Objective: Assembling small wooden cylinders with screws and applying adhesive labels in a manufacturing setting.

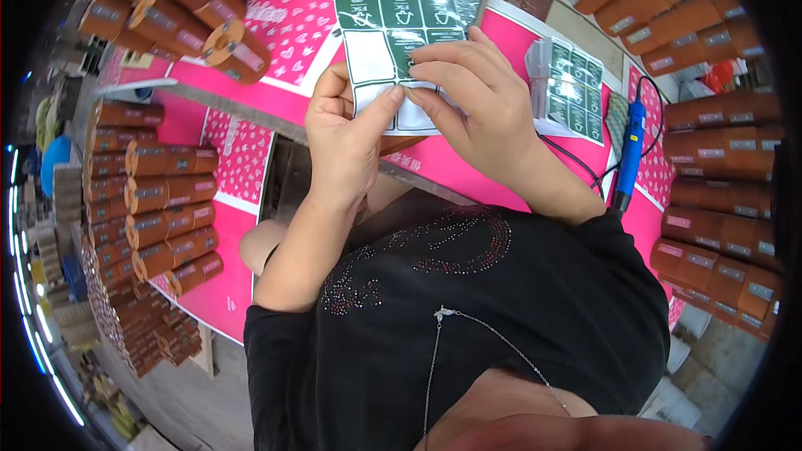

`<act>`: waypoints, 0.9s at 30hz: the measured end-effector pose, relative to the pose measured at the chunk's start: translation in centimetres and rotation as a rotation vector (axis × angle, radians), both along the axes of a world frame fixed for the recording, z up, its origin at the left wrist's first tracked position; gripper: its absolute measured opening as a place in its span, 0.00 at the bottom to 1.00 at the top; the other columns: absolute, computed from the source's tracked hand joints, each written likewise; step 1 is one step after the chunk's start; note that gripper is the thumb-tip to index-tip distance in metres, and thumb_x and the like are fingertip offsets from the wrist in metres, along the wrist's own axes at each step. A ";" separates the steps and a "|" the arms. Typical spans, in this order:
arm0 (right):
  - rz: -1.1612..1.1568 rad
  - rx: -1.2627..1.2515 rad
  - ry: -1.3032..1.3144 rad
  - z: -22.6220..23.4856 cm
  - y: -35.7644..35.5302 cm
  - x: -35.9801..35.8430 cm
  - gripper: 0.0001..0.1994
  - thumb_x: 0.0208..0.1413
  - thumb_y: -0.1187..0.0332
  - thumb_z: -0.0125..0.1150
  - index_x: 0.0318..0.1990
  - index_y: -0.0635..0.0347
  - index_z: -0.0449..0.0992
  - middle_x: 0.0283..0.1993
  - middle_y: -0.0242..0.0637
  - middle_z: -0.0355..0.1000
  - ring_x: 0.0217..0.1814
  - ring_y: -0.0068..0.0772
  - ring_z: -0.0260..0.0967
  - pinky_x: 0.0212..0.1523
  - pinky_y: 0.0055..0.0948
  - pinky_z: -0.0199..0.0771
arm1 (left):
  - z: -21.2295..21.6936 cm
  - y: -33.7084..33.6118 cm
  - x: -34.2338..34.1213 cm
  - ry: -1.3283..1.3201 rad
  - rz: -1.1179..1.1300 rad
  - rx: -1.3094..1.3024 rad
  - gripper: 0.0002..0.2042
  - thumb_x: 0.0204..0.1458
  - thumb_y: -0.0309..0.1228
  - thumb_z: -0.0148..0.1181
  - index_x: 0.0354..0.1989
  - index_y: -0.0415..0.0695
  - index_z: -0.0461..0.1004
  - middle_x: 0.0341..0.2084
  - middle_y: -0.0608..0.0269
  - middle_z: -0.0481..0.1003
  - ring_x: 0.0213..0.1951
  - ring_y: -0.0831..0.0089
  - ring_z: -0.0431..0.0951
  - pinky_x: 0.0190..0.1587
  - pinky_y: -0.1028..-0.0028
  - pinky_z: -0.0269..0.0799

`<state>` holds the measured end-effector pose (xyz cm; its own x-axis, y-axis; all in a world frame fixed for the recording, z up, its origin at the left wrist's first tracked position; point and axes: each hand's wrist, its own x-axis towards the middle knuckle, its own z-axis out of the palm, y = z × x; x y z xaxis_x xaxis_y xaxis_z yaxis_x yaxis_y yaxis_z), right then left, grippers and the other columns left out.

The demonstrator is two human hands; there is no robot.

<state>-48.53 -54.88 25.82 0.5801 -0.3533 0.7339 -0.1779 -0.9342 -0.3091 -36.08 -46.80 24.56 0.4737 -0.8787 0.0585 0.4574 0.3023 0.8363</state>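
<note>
A sheet of green and white stickers (361, 2) is held up in front of me over the pink tabletop. Green stickers fill its far rows, while the nearer part shows bare white backing. My left hand (341, 129) grips the sheet's near left side, thumb on top and fingers curled beneath. From the right, my right hand (493, 104) bends its fingers over the sheet and pinches at the near edge of a green sticker (407, 48). Whether that edge is lifted is hidden by the fingertips.
A bundled stack of green sticker sheets (576, 92) lies right of my hands. Beside it are a blue corded pen-shaped tool (632, 146) and a black cable. Stacked terracotta-coloured cylinders with small labels stand at left (171, 209), right (718, 238) and far side (238, 50).
</note>
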 end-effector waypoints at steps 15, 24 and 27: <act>0.219 -0.084 -0.024 0.1 5.4 6.3 0.09 0.38 0.75 0.60 0.31 0.61 0.71 0.37 0.36 0.71 0.38 0.38 0.70 0.42 0.38 0.70 | -0.7 7.4 3.6 -0.293 0.341 -0.052 0.04 0.44 0.18 0.56 0.23 0.39 0.68 0.24 0.67 0.71 0.24 0.87 0.67 0.27 0.86 0.62; 0.409 0.023 -0.048 0.8 5.4 7.5 0.08 0.38 0.76 0.59 0.30 0.65 0.72 0.32 0.40 0.72 0.29 0.39 0.71 0.30 0.30 0.73 | -1.9 8.2 5.3 -0.619 0.458 -0.092 0.08 0.41 0.16 0.57 0.18 0.38 0.65 0.22 0.67 0.68 0.22 0.86 0.64 0.23 0.85 0.59; 0.349 0.236 0.050 1.1 5.6 7.4 0.06 0.41 0.80 0.57 0.30 0.67 0.73 0.31 0.39 0.73 0.32 0.28 0.72 0.30 0.25 0.73 | -0.9 8.3 4.9 -0.425 0.389 -0.052 0.06 0.43 0.17 0.56 0.20 0.38 0.66 0.22 0.68 0.69 0.23 0.86 0.65 0.25 0.85 0.60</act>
